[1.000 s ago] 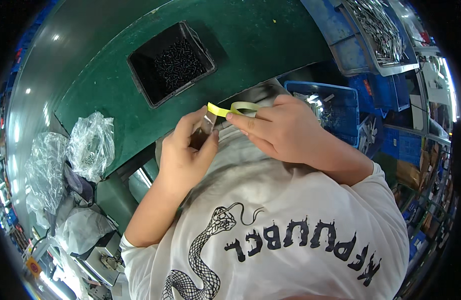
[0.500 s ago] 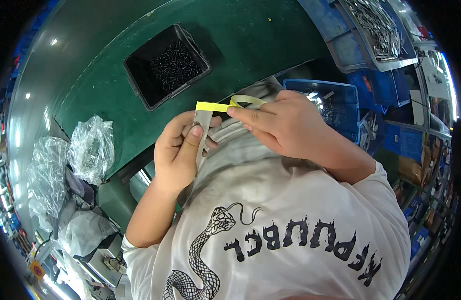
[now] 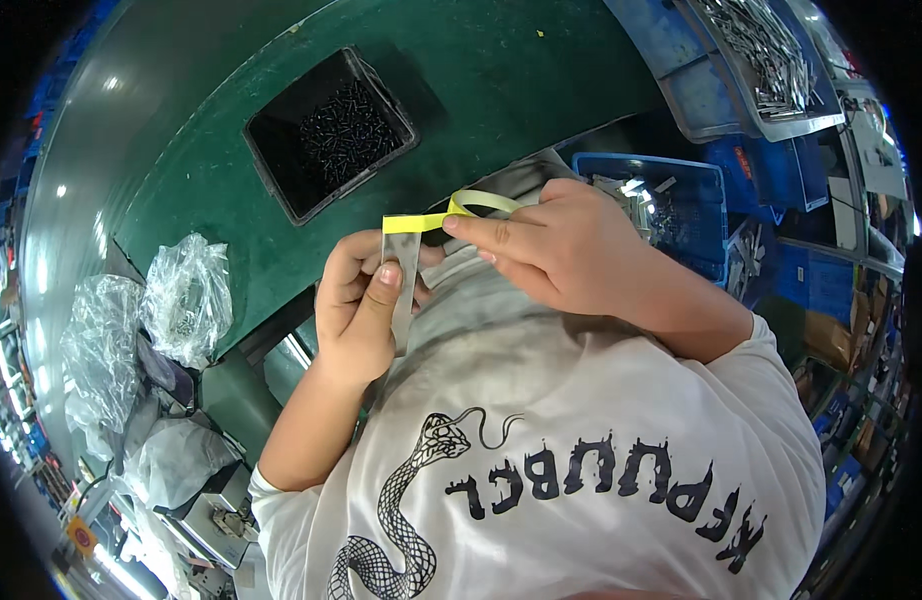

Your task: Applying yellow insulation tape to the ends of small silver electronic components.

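Observation:
My left hand (image 3: 359, 300) is closed round a flat grey strip (image 3: 405, 275), held upright with the thumb pressed on its face. Across the strip's top end lies yellow tape (image 3: 409, 223), which runs right to a roll of tape (image 3: 486, 201). The roll sits in my right hand (image 3: 561, 245), whose index fingertip touches the yellow band beside the strip. The palm and other fingers hide part of the roll. Both hands are in front of my white shirt, near the edge of the green table.
On the green table (image 3: 501, 90) stands a black bin (image 3: 281, 170) of small dark screw-like pieces. A blue crate (image 3: 721, 200) with metal parts is at the right, and a bin of long metal pieces (image 3: 771, 70) stands beyond it. Clear plastic bags (image 3: 186, 300) lie at the left.
The strip's top end has shifted slightly left and down, and the yellow tape now covers its end more fully. My right fingertip has moved slightly left with the tape.

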{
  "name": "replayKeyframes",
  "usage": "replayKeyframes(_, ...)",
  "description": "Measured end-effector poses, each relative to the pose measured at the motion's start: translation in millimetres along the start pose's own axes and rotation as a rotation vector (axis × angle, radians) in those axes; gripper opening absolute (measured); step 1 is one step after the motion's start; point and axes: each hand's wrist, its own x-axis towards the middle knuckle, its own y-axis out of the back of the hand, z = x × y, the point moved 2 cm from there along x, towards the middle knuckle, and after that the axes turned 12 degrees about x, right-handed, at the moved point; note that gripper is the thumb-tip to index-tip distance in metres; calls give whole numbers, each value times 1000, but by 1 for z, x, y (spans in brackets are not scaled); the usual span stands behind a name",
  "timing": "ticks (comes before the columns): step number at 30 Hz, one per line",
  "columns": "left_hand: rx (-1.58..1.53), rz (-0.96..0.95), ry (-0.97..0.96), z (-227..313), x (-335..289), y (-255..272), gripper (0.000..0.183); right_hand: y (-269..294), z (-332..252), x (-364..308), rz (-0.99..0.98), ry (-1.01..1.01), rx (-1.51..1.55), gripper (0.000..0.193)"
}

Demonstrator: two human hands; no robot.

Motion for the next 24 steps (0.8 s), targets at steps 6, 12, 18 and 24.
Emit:
replayKeyframes(6, -23, -5, 103, 1, 7, -2, 22, 2, 2, 2, -28, 76, -43, 40)
replayKeyframes(12, 123, 185, 210, 25, 21, -14, 10, 12, 12, 5, 14, 196, -192, 41)
replayKeyframes(18, 499, 368, 214, 69, 66, -15, 21, 46, 29, 50, 58, 240, -420, 33)
replayKeyframes(24, 509, 346, 290, 85, 107, -10, 24, 44, 53, 81, 28, 185, -512, 27)
